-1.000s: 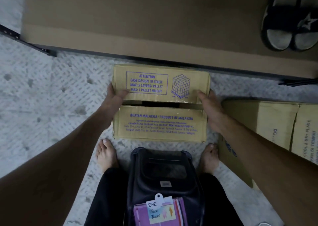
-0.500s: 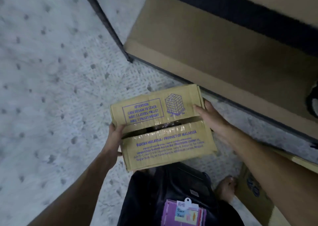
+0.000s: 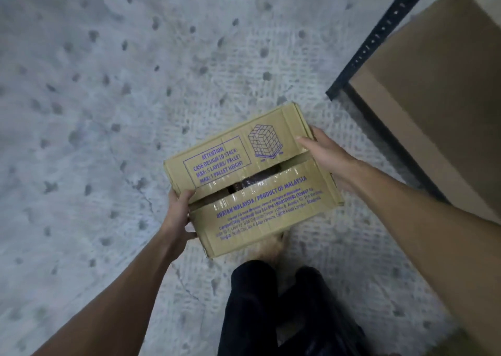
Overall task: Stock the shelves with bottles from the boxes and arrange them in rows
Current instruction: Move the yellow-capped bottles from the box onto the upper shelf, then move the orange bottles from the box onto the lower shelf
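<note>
Head view: you have lifted the yellow-brown cardboard box (image 3: 252, 190) with purple print off the grey patterned floor (image 3: 108, 111) and swung it to your left. A second ago it lay flat just in front of the dark metal-framed shelf (image 3: 423, 106), between your feet. Now it hangs tilted over one bare foot (image 3: 271, 247), and the shelf has slid to the right edge of the picture, apart from the box.

Your left hand (image 3: 176, 214) grips the near left corner, thumb hooked over the top edge where the flaps part, fingers clamped round the side. Your right hand (image 3: 328, 152) holds the far right end, thumb laid on the top flap, the other fingers wrapped round the side and mostly hidden.

The two top flaps stand slightly apart, with tape glinting along the slit. Something dark shows in the gap, but you cannot tell from here whether it is bottles.

As I judge it, you are only moving the box to a better spot. No bottle is out yet, so you must set the box down and open the flaps before any row can start
</note>
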